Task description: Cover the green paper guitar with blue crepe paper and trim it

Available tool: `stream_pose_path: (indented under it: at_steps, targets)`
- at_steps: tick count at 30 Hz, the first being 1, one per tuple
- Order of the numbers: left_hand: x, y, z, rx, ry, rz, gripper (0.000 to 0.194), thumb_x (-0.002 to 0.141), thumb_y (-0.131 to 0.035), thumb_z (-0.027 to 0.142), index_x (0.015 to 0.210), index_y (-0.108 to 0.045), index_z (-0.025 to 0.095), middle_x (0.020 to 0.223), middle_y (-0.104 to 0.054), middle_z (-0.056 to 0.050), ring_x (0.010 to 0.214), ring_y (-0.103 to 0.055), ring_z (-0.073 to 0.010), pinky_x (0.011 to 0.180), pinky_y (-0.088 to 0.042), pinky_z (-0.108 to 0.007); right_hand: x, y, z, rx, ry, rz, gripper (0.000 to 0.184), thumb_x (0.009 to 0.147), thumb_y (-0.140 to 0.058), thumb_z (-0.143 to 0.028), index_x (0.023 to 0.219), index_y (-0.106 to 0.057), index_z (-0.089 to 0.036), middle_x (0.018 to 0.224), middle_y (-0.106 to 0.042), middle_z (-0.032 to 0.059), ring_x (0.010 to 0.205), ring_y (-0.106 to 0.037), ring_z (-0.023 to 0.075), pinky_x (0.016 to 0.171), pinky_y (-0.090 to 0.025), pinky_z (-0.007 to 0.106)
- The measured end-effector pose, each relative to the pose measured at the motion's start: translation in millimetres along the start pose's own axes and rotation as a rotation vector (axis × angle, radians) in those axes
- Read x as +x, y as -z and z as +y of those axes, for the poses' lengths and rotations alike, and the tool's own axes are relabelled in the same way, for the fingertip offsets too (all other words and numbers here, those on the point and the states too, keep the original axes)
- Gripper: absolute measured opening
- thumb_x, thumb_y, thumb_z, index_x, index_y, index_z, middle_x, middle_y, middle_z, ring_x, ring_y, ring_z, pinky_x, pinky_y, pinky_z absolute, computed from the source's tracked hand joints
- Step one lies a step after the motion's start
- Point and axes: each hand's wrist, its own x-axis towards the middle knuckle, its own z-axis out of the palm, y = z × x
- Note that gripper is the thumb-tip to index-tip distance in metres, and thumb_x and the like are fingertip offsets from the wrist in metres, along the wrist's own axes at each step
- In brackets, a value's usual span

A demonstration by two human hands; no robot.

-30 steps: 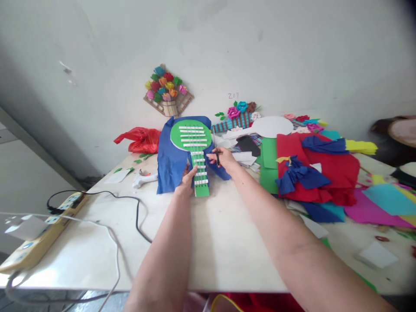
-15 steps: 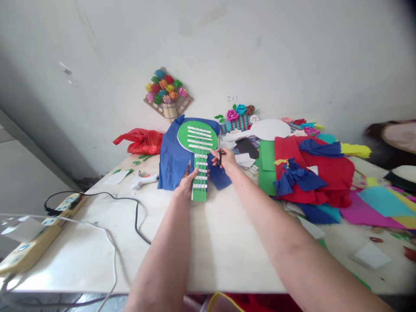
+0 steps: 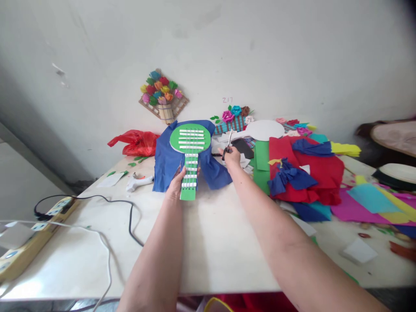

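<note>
White table: left hand point(image 3: 176, 184) grips green guitar point(image 3: 189, 164); right hand point(image 3: 232, 157) holds scissors point(image 3: 228, 147).

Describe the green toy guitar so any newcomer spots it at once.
On the pale table, find the blue sheet. In front of it, held by the left hand, is the green toy guitar. White strips cross it, unlike the plain white cutout farther right.

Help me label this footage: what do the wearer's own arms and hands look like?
The left hand and right hand wear no gloves. Both forearms are bare, with no sleeve, watch or bracelet in view. Rings can't be made out.
</note>
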Motion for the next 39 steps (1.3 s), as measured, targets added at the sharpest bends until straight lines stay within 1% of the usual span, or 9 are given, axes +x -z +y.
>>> stream_pose_path:
  at_steps: [3,9,13,19,24,28,31,34,39]
  targets:
    - [2,4.0,1,-0.007,0.028,-0.007,0.031,0.089,-0.051,0.026,0.114,-0.057,0.009,0.092,-0.071,-0.015,0.083,-0.069,-0.0219,0.075,-0.055,-0.030,-2,-3,-1,-0.029,-0.034,0.081,0.036,0.069,-0.068,-0.037,0.098,-0.058,-0.018,0.068,-0.065,-0.0016,0.058,-0.063,0.0126,0.043,-0.042,0.017]
    - [3,9.3,0,-0.016,0.006,-0.055,0.033,0.090,-0.048,0.027,0.117,-0.057,0.010,0.092,-0.071,-0.014,0.082,-0.069,-0.0218,0.072,-0.055,-0.029,-6,-9,-9,0.100,-0.067,0.039,0.032,0.068,-0.070,-0.042,0.086,-0.058,-0.018,0.048,-0.055,-0.0061,0.040,-0.055,0.0094,0.037,-0.041,0.016]
    - [4,10.2,-1,-0.005,0.002,-0.053,0.035,0.087,-0.053,0.028,0.117,-0.057,0.011,0.094,-0.071,-0.014,0.084,-0.069,-0.0230,0.075,-0.055,-0.032,-7,-14,-13,0.161,-0.007,-0.005,0.032,0.063,-0.075,-0.039,0.080,-0.057,-0.019,0.047,-0.053,-0.0069,0.042,-0.055,0.0095,0.037,-0.044,0.016]
    - [3,8.0,0,0.004,0.029,-0.026,0.030,0.087,-0.053,0.029,0.109,-0.060,0.011,0.091,-0.071,-0.013,0.087,-0.069,-0.0237,0.079,-0.055,-0.033,-18,-27,-24,0.181,0.077,-0.205,0.036,0.057,-0.080,-0.034,0.077,-0.054,-0.018,0.048,-0.056,-0.0063,0.045,-0.058,0.0103,0.039,-0.047,0.017]
    - [4,7.3,1,0.000,0.025,0.001,0.029,0.088,-0.052,0.029,0.108,-0.061,0.011,0.089,-0.071,-0.013,0.083,-0.069,-0.0223,0.077,-0.055,-0.032,-35,-28,-37,0.083,0.017,-0.393,0.033,0.063,-0.079,-0.034,0.075,-0.053,-0.018,0.042,-0.052,-0.0067,0.035,-0.052,0.0089,0.034,-0.043,0.016]
    - [8,8.9,-2,-0.008,0.032,-0.010,0.035,0.087,-0.054,0.031,0.115,-0.059,0.010,0.091,-0.071,-0.014,0.085,-0.069,-0.0235,0.080,-0.054,-0.034,-43,-34,-36,0.069,0.008,-0.483,0.034,0.061,-0.080,-0.031,0.076,-0.052,-0.018,0.048,-0.055,-0.0064,0.039,-0.055,0.0097,0.035,-0.044,0.017]
    - [11,10.3,-4,-0.019,0.004,-0.040,0.037,0.086,-0.056,0.030,0.117,-0.058,0.010,0.094,-0.071,-0.014,0.087,-0.068,-0.0231,0.081,-0.054,-0.033,-45,-42,-29,0.101,0.018,-0.487,0.037,0.058,-0.081,-0.029,0.077,-0.051,-0.019,0.054,-0.056,-0.0072,0.044,-0.058,0.0110,0.038,-0.047,0.019]
    - [11,11.0,-5,-0.023,-0.012,-0.058,0.034,0.087,-0.053,0.028,0.115,-0.059,0.009,0.093,-0.071,-0.014,0.085,-0.069,-0.0222,0.080,-0.054,-0.031,-47,-48,-25,0.144,-0.017,-0.466,0.038,0.058,-0.080,-0.029,0.079,-0.050,-0.021,0.055,-0.055,-0.0084,0.043,-0.058,0.0108,0.039,-0.047,0.020]
    - [7,9.5,-3,-0.018,-0.005,-0.041,0.031,0.090,-0.046,0.027,0.112,-0.061,0.009,0.088,-0.071,-0.013,0.082,-0.069,-0.0215,0.077,-0.054,-0.031,-52,-48,-29,0.221,-0.040,-0.449,0.038,0.062,-0.078,-0.033,0.081,-0.047,-0.021,0.055,-0.055,-0.0089,0.040,-0.054,0.0082,0.036,-0.040,0.016]
